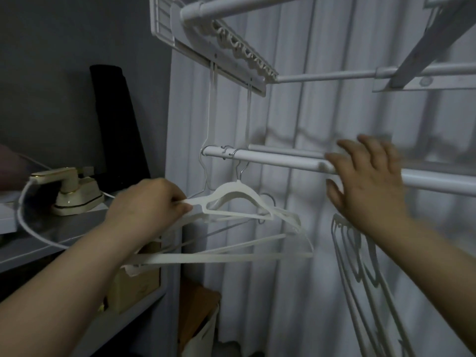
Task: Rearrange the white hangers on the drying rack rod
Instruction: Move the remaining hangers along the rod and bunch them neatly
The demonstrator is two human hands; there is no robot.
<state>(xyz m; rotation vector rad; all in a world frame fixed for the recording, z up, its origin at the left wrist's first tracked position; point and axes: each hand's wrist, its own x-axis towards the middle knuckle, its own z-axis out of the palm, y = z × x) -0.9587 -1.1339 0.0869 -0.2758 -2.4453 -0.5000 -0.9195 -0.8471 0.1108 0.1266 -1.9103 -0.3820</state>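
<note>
My left hand (152, 202) pinches hangers (239, 202) below rod (278, 161); my right hand (365, 181), fingers spread, against rod.

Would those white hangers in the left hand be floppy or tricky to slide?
Probably stiff: the white hangers show no sag gripped at one end. Likely light, their frames being thin. Bunched, the wire hooks may tangle.

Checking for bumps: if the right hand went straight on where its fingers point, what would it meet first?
Likely the rod, at the fingertips of the right hand; whether they touch is unclear.
</note>
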